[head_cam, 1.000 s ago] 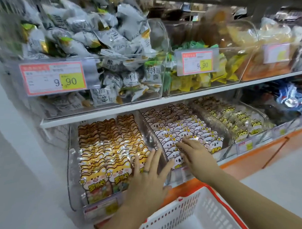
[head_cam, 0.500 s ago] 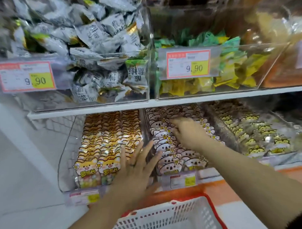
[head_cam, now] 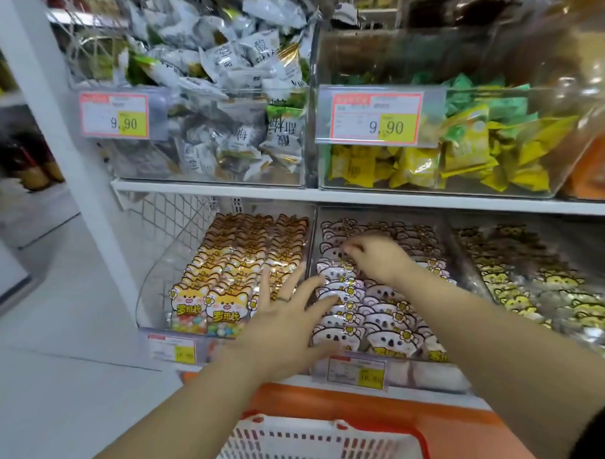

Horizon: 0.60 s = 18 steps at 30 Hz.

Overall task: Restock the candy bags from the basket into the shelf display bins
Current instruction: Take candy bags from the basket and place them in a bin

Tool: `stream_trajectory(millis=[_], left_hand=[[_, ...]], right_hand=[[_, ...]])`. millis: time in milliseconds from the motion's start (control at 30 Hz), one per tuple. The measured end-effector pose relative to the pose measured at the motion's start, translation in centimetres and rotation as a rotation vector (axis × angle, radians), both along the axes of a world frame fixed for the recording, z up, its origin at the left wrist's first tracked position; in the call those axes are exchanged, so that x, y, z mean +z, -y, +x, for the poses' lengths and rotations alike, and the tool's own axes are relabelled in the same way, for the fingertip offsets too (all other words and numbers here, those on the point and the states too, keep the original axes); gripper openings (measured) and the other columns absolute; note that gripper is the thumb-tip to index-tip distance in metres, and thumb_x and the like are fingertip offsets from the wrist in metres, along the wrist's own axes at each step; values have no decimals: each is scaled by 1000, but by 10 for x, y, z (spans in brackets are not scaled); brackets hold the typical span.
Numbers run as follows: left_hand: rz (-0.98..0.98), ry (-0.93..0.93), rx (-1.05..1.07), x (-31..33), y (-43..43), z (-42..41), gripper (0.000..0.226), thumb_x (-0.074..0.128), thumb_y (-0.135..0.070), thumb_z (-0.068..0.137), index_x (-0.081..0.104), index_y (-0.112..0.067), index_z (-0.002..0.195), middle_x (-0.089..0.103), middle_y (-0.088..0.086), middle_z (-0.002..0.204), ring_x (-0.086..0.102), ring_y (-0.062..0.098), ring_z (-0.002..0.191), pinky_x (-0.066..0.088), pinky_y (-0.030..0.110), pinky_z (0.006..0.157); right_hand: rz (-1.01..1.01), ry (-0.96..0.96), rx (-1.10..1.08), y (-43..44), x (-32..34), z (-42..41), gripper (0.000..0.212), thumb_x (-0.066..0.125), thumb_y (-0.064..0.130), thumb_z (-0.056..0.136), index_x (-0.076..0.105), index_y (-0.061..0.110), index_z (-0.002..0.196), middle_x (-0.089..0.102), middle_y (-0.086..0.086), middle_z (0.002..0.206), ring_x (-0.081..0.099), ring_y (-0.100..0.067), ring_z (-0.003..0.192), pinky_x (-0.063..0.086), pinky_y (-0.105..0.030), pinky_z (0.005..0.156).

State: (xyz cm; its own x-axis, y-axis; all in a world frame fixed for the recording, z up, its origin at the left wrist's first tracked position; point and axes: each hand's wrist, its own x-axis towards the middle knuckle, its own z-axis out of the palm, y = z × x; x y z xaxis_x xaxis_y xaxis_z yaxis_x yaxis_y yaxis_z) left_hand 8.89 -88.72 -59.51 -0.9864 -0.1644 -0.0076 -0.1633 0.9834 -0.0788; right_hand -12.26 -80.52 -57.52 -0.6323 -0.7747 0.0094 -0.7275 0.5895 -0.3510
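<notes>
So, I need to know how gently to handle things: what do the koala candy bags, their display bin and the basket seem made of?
Koala candy bags: thin glossy plastic film, judging by glare and wrinkles. Display bin: clear rigid plastic, probably acrylic; contents show through its front. Basket: matte white moulded plastic lattice, red rim.

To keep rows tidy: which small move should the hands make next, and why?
Probably draw the right hand toward the front, combing the koala bags upright: its fingers curl onto a back row, while the open left hand rests on the front rows.
</notes>
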Motion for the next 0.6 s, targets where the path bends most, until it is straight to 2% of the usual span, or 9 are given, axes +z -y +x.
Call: stream_trajectory(millis=[67, 200, 367, 500, 600], left_hand=[[16, -33, 14, 6, -3, -4, 72, 26, -76, 93, 22, -38, 154, 7, -7, 163, -21, 21, 152, -21, 66, 112], [-9, -89, 62, 20, 4, -21, 68, 21, -70, 97, 28, -33, 153, 23, -11, 159, -12, 19, 154, -24, 64, 112], [-78, -82, 23, 30, 24, -50, 58, 18, -56, 103, 40, -29, 149, 42, -10, 151, 13, 22, 152, -17, 66, 112], [-15, -42, 16, 27, 31, -63, 51, 27, -46, 103, 44, -27, 146, 42, -6, 147, 26, 23, 145, -9, 67, 112], [42, -46, -1, 25, 30, -60, 49, 35, -43, 101, 44, -25, 146, 35, -3, 148, 21, 22, 146, -6, 66, 115]], right_hand=[[54, -89, -1, 2, -4, -7, 34, 42, 26, 103, 61, 22, 131, 62, -9, 132, 59, -29, 116, 49, -35, 95], [183, -196, -1, 20, -11, -15, 26, 50, 16, 98, 68, 17, 116, 68, -9, 113, 65, -27, 98, 55, -36, 87], [209, -151, -91, 41, -10, -38, 21, 61, 22, 95, 71, 11, 110, 70, -10, 106, 66, -25, 89, 56, -37, 85], [266, -163, -110, 39, -23, -41, 20, 63, 22, 94, 71, 9, 108, 71, -11, 106, 67, -26, 89, 57, -37, 84], [317, -120, -89, 28, -18, -32, 20, 65, 20, 92, 72, 7, 106, 72, -11, 104, 69, -25, 91, 58, -39, 85]])
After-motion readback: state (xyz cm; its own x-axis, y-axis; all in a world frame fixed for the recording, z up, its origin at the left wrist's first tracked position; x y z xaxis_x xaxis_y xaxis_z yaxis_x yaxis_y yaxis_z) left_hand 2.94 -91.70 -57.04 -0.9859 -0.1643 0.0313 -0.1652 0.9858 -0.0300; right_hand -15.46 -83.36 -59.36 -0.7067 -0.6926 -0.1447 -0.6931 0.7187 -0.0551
